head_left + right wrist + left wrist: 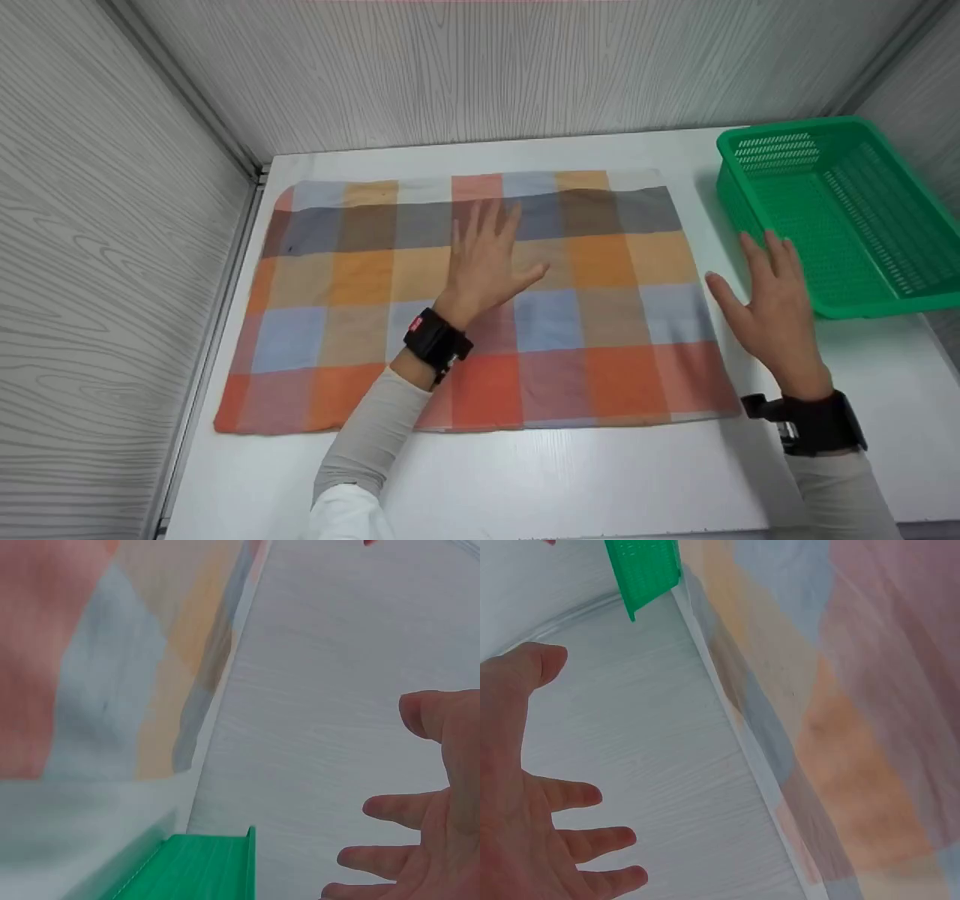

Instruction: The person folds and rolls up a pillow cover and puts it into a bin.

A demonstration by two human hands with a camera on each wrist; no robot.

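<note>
The checked cloth (480,300) is lying spread flat on the white surface (570,480); the left hand (487,262) is resting on the cloth's middle, fingers wide; the right hand (772,315) is hovering spread-fingered, holding nothing, just past the cloth's right edge, beside the green basket (840,210).

Checked orange/blue/grey cloth (480,300) lies flat, spread on white table (570,480).
</note>
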